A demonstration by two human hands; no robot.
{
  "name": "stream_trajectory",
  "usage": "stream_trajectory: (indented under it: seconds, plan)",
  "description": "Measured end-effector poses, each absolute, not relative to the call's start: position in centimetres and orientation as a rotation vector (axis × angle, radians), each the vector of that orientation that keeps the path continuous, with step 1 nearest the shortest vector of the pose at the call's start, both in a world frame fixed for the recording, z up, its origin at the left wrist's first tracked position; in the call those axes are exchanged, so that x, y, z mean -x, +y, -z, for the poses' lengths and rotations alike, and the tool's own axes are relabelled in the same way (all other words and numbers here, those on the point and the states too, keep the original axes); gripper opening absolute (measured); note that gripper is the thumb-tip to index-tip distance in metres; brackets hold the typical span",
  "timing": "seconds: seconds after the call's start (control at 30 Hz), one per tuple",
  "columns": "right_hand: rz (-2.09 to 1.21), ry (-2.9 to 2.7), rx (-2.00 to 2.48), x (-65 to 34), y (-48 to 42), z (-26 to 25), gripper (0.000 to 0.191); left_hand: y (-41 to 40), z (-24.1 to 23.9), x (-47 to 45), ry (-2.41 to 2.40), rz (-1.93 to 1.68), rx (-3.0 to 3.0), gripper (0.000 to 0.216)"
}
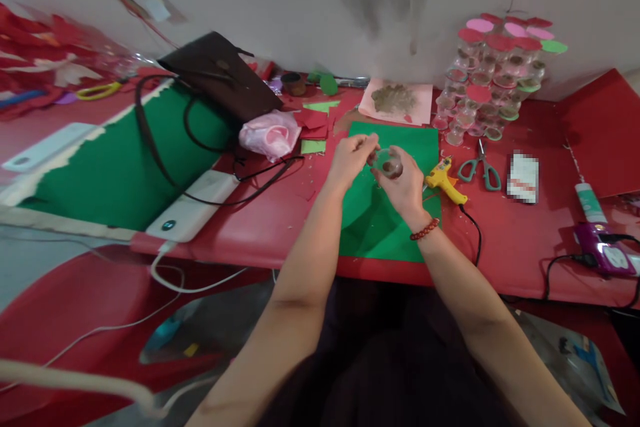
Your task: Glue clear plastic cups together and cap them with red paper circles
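My right hand (406,185) is wrapped round a small transparent plastic cup (389,164), tilted so its round opening faces me. At the cup's left edge, my left hand (351,157) has its fingertips pinched together; whatever is between them is too small to make out. Both hands are above a green sheet (383,233) on the red table. Close to the right hand, a yellow hot glue gun (447,181) rests on its side at the sheet's right edge.
Grey-handled scissors (480,170) lie right of the glue gun. Behind them stands a stack of transparent cups with coloured discs (493,80). A pink sheet (423,97) lies at the wall. Leftward are a dark bag (225,77), a plastic bundle (270,133) and a white power bank (195,207).
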State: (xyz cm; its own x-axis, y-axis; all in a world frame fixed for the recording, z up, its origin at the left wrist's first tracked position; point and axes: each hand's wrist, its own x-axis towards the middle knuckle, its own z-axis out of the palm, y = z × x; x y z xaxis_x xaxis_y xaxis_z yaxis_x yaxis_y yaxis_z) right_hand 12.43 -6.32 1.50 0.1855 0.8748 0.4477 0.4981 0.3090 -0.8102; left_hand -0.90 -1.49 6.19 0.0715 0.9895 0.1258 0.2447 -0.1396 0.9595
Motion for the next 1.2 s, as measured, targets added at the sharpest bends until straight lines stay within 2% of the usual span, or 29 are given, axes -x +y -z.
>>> stream_trajectory:
  seconds: [0.2,0.53,0.7,0.93,1.2]
  plan:
    - [-0.405,-1.542,1.323,-12.4,-6.4,-1.6,0.051,-1.2,-5.7,1.3,1.341,-1.092,-1.642,0.013]
    - [-0.443,-1.552,1.303,-12.3,-6.5,-1.6,0.046,-0.9,-5.8,1.9,1.407,-0.884,-2.160,0.017]
    - [-0.529,-1.525,1.273,-12.3,-6.6,-1.9,0.048,-0.8,-6.2,2.7,1.254,-0.835,-2.349,0.022]
    - [-0.571,-1.547,1.316,-11.9,-6.3,-1.4,0.052,-0.6,-6.0,2.8,1.303,-0.719,-2.507,0.020]
    - [-0.738,-1.450,1.264,-11.8,-6.2,-1.7,0.057,0.7,-4.5,3.6,1.163,-0.906,-2.464,0.016]
